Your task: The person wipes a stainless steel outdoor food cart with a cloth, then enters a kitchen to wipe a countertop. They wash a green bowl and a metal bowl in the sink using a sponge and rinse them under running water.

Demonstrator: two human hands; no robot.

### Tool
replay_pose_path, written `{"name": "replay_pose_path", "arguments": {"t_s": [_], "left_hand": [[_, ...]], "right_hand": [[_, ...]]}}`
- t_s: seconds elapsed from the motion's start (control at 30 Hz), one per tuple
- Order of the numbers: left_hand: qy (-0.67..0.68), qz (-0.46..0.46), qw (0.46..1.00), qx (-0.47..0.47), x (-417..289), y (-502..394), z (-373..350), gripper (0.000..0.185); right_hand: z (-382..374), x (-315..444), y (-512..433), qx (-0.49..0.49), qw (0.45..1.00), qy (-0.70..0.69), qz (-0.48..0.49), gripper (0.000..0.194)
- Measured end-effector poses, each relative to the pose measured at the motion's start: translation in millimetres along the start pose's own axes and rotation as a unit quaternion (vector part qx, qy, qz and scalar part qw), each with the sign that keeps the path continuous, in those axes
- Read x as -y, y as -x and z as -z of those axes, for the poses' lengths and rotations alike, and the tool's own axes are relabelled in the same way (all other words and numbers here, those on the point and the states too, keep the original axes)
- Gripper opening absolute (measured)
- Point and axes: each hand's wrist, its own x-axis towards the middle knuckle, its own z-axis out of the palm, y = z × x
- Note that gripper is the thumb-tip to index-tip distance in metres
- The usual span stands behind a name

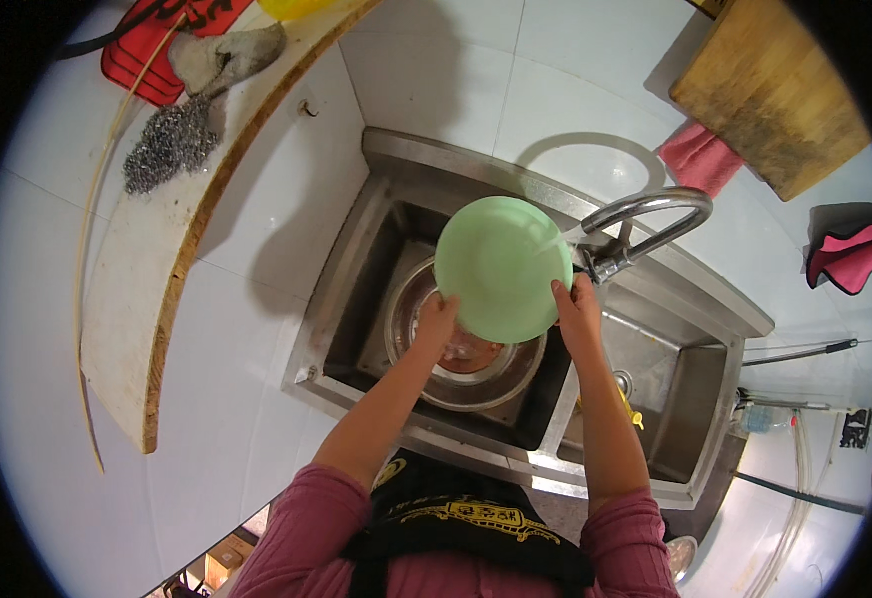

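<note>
A round light green plate or shallow bowl [503, 261] is held over the left basin of a steel double sink. My left hand [436, 321] grips its lower left rim and my right hand [576, 299] its lower right rim. At its right stands the curved chrome faucet [653, 217], with water running from the spout onto the green surface. Below it, in the left basin, sits a round metal bowl [473, 400] with liquid and something reddish inside, partly hidden by the plate and my left hand.
The right basin [675, 404] holds a drain and a small yellow item [632, 415]. A white shelf [159, 247] with steel wool [171, 142] stands at the left. At upper right are a wooden cutting board [772, 97], a pink cloth [701, 159] and another pink cloth [851, 258].
</note>
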Motion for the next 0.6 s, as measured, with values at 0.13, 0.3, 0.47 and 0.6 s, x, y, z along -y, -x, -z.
{"name": "replay_pose_path", "arguments": {"t_s": [0.13, 0.3, 0.47, 0.6], "left_hand": [[0.150, 0.052, 0.987, 0.026, -11, 12, -34, 0.034], [0.060, -0.099, 0.988, 0.105, -15, 41, -6, 0.030], [-0.095, -0.178, 0.979, -0.042, 0, 39, 17, 0.037], [0.211, 0.040, 0.977, -0.004, 3, 25, -6, 0.047]], "right_hand": [[22, 5, 6, -0.056, 0.996, 0.002, -0.073, 0.026], [23, -21, 32, 0.004, 0.971, 0.072, -0.229, 0.033], [-6, -35, 23, -0.004, 0.991, 0.036, -0.126, 0.027], [-5, -23, -2, -0.026, 0.988, 0.130, -0.083, 0.027]]}}
